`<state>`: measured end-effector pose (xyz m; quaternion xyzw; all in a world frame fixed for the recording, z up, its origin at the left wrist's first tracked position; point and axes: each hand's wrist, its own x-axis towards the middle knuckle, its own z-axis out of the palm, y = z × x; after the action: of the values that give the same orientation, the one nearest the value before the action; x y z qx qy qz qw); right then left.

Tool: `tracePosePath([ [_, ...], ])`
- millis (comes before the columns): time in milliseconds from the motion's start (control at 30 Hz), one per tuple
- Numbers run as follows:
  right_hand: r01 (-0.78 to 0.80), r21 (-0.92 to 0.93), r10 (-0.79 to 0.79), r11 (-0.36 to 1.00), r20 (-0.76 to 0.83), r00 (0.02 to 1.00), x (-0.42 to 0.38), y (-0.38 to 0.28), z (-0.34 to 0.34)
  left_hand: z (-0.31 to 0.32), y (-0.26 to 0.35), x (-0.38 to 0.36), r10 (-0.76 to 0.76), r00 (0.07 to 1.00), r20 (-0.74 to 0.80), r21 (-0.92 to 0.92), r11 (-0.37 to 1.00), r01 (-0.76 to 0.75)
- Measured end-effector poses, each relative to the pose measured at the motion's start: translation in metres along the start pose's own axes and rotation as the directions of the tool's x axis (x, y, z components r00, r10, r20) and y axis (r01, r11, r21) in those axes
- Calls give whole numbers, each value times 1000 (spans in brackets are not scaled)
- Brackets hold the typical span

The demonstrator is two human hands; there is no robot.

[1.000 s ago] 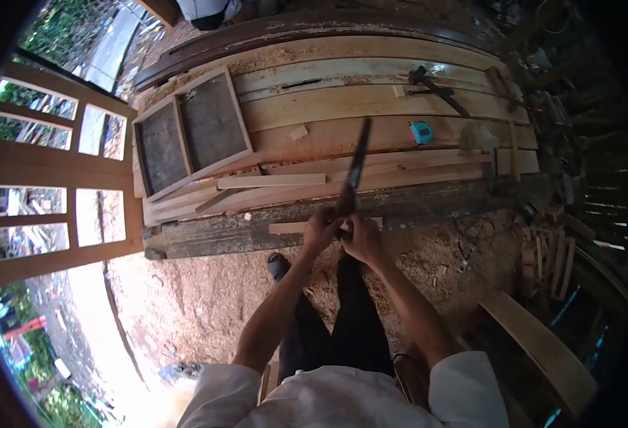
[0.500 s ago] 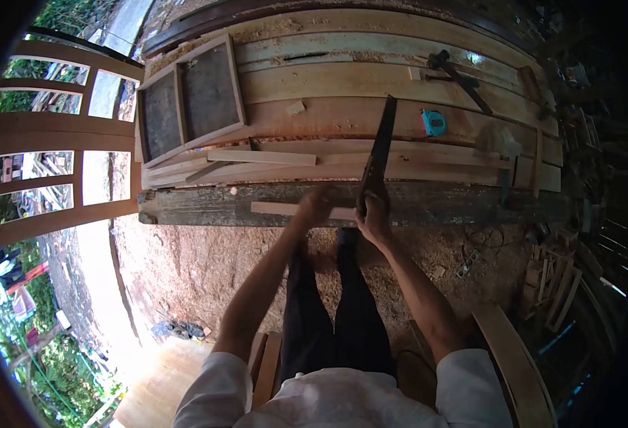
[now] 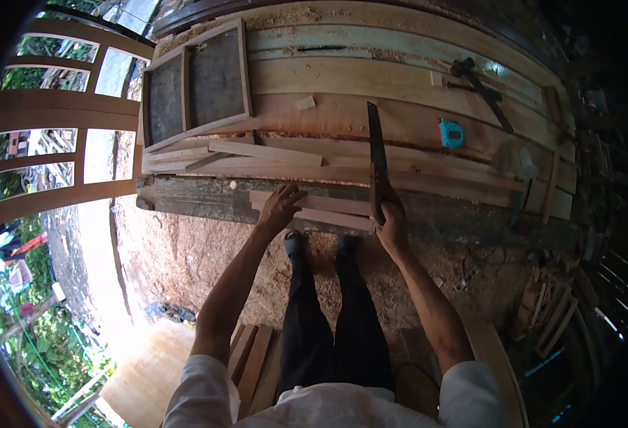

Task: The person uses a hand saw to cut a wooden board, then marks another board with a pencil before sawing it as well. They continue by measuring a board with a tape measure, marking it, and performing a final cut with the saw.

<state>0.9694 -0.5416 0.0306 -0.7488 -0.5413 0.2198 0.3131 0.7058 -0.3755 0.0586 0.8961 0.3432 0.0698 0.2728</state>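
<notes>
A handsaw (image 3: 377, 153) is in my right hand (image 3: 392, 227), fingers closed round its handle and the blade pointing away from me across the bench. Two narrow wooden strips (image 3: 332, 204) lie side by side along the weathered front beam (image 3: 193, 194) of the bench. My left hand (image 3: 281, 207) is closed over them near their left ends, its palm hiding part of the wood. The strips' right ends reach the saw handle and my right hand.
On the plank bench top (image 3: 328, 76) are a framed panel (image 3: 216, 78), loose sticks (image 3: 271, 153), a blue tape measure (image 3: 451, 133) and a hammer (image 3: 465, 69). Wood shavings (image 3: 200, 250) cover the floor. A wooden lattice frame (image 3: 57, 112) stands at left; offcuts (image 3: 549, 307) pile at right.
My left hand has moved left along the wood, and two strips now show where one was visible. The saw's tip has swung left in my right hand.
</notes>
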Motion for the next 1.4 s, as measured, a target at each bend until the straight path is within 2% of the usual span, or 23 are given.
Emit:
tracePosePath([
  [67, -47, -13, 48, 999, 46, 998, 27, 2, -12, -2, -3, 26, 56, 996, -69, 30, 998, -54],
  [167, 78, -63, -73, 995, 68, 995, 25, 12, -15, 1, -9, 67, 130, 985, -113, 84, 989, -121],
  [267, 43, -94, -49, 995, -60, 997, 25, 7, -32, 2, -5, 99, 189, 973, -135, 75, 981, -180],
  [367, 64, -146, -95, 987, -220, 971, 21, 15, -40, 4, 6, 104, 232, 962, -141, 71, 972, -224],
  [467, 76, -174, -124, 982, -289, 949, 46, 34, -41, 13, 15, 109, 162, 970, -179, 52, 987, -155],
  [567, 88, -225, -142, 970, -235, 962, 87, 55, -43, 33, 9, 130, 104, 972, -210, 41, 994, -98],
  [667, 20, -241, -64, 970, -178, 982, 112, 88, -35, 57, -1, 152, 142, 974, -175, 151, 982, -116],
  [733, 44, -245, -95, 969, -202, 975, 117, 99, -34, 81, -17, 158, 76, 988, -136, 156, 986, -54],
  [767, 51, -242, -103, 969, -209, 973, 113, 102, -31, 91, -25, 155, 36, 994, -108, 160, 987, -19],
  [867, -18, -181, -31, 983, -269, 963, 86, 83, -33, 76, -8, 147, 87, 986, -141, 126, 990, -70],
  [967, -59, 121, 93, 991, -296, 951, 40, 43, -33, 63, 23, 103, 225, 963, -148, -22, 973, -231],
  [1033, -138, 109, 165, 984, -313, 935, -7, 37, -14, 72, 31, 61, 315, 949, 14, 47, 948, -315],
  [1100, -213, 141, 249, 967, -330, 910, -40, 20, -4, 89, 41, 33, 348, 934, 81, 141, 924, -356],
  [1200, -287, 153, 317, 946, -242, 917, -71, -3, 2, 95, 39, 21, 208, 926, 314, 107, 962, -252],
  [1267, -338, 187, 370, 923, -177, 912, -80, -20, -5, 107, 31, 9, 281, 912, 299, 161, 927, -339],
  [1300, -332, 170, 362, 928, -194, 912, -84, -23, -5, 110, 29, 7, 321, 905, 280, 192, 905, -380],
  [1367, -307, 135, 331, 942, -237, 913, -84, -23, -1, 100, 32, 9, 266, 932, 244, 208, 925, -319],
  [1400, -342, 144, 368, 929, -241, 898, -84, -29, -5, 92, 34, 6, 234, 944, 232, 213, 935, -284],
])
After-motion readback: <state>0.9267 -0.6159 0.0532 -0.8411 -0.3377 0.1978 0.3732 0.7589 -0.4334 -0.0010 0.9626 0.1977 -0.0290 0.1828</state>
